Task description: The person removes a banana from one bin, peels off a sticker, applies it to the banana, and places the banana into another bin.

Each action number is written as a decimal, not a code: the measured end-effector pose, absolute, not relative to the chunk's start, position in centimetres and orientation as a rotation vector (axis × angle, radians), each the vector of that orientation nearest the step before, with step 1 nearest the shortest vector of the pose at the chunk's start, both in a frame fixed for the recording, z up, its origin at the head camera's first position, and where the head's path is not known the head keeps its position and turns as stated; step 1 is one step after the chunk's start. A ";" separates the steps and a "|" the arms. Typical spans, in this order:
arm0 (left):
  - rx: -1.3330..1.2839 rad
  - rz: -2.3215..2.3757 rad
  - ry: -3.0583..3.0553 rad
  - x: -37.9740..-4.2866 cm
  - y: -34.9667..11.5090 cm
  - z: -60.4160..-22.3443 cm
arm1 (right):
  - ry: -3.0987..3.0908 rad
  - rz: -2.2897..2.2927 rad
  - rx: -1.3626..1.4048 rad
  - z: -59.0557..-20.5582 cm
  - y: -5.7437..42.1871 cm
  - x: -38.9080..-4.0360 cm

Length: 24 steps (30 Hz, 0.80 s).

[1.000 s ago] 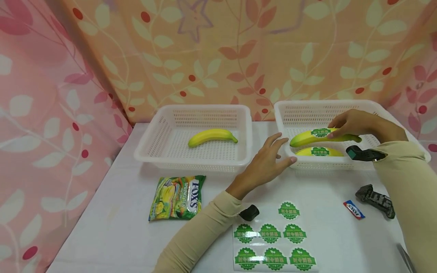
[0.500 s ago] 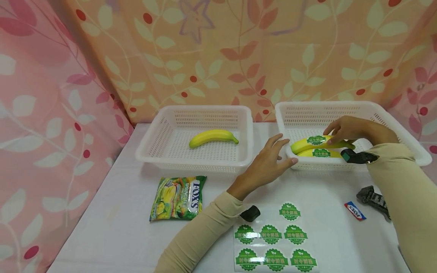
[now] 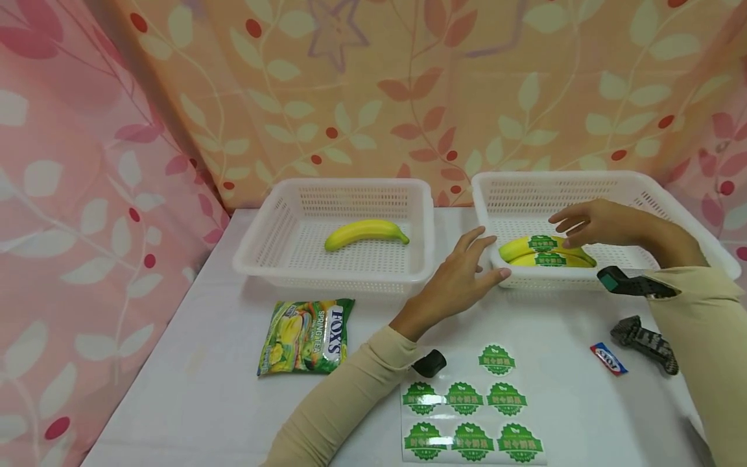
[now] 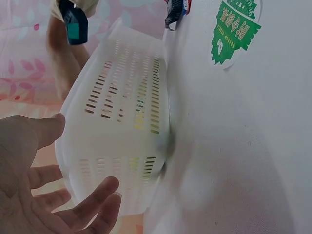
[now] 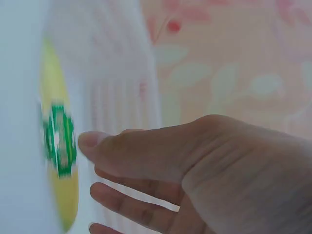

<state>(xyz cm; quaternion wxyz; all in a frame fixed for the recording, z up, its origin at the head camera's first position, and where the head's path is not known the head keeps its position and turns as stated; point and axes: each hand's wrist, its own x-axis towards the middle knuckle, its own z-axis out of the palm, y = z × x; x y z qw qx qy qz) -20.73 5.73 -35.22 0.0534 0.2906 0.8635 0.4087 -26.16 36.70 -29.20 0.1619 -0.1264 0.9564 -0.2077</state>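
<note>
Two yellow bananas lie side by side along the front of the right white basket (image 3: 484,194): a rear banana (image 3: 515,248) and a front banana (image 3: 574,261), each bearing a green label. Over them hovers my right hand (image 3: 613,224), its fingers loosely bent and holding nothing. In the right wrist view the thumb sits close beside a labelled banana (image 5: 63,190); contact is unclear. My left hand (image 3: 452,285) has its fingers spread at that basket's front left corner, the thumb at the rim in the left wrist view.
A third banana (image 3: 366,233) without a label lies in the left white basket (image 3: 245,263). On the table are a FOX'S candy bag (image 3: 303,337), a sheet of green stickers (image 3: 455,415), a small wrapped candy (image 3: 609,359) and a dark patterned candy-shaped object (image 3: 644,345).
My right hand has lowered the labelled banana into the right basket behind the other one, let go of it and drawn slightly off. The left hand has stayed put.
</note>
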 end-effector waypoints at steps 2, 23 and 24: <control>0.874 1.235 2.625 -20.8 5.8 -35.2 | 2.776 -0.629 -0.394 -29.0 35.8 -25.0; 0.919 1.086 2.637 -18.8 5.5 -33.9 | 2.830 -0.905 -0.465 -30.4 29.8 -18.3; 0.957 1.070 2.633 -18.4 5.2 -33.6 | 2.824 -0.915 -0.468 -30.5 29.8 -18.3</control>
